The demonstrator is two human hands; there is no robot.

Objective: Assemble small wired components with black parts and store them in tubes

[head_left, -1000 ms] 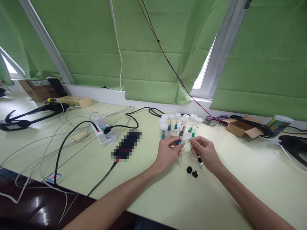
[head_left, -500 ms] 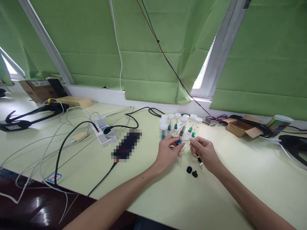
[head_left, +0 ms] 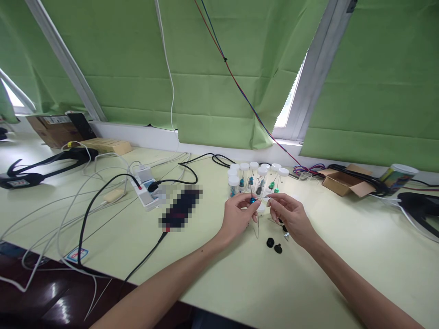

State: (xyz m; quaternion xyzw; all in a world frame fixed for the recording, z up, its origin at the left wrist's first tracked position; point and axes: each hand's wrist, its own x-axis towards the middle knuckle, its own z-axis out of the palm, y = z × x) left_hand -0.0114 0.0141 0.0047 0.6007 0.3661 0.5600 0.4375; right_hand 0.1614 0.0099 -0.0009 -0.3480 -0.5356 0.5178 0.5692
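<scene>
Near the middle of the frame, a small blue piece [head_left: 253, 200] is pinched by the left hand [head_left: 237, 217]. A thin wire [head_left: 265, 198] sticking out of it is pinched by the right hand [head_left: 291, 216]. Just above the hands, clear tubes with white caps [head_left: 255, 179] are stood together on the pale green table [head_left: 212, 256]. Two black knobs [head_left: 274, 245] are seen lying below the right hand.

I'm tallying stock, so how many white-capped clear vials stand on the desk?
7 show: a cluster of vials just beyond the hands, with caps at. More may be hidden among them.
</scene>
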